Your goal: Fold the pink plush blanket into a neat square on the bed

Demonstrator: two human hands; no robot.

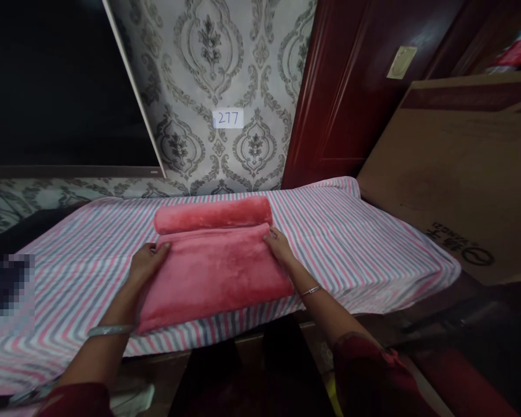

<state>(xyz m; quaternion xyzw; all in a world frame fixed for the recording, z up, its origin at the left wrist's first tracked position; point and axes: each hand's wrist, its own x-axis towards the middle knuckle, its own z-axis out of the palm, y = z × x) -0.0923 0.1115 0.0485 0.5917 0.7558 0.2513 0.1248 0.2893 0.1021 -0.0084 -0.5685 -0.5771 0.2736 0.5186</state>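
Observation:
A folded pink plush cloth point(221, 269) lies flat over the front of a striped cover, its near edge at the front edge. Just behind it is a rolled pink plush piece point(212, 214); I cannot tell whether the two are joined. My left hand point(150, 260) grips the flat cloth at its far left corner, thumb on top and the other fingers partly hidden. At the far right corner, my right hand point(278, 243) pinches the cloth's edge, close to the end of the roll.
The striped cover point(330, 231) drapes over a long table-like surface. A large screen point(61, 87) stands at back left. Behind are a patterned wall with a paper marked 277 point(228, 118) and a dark red door panel point(351, 75). A big cardboard box point(460, 174) stands on the right.

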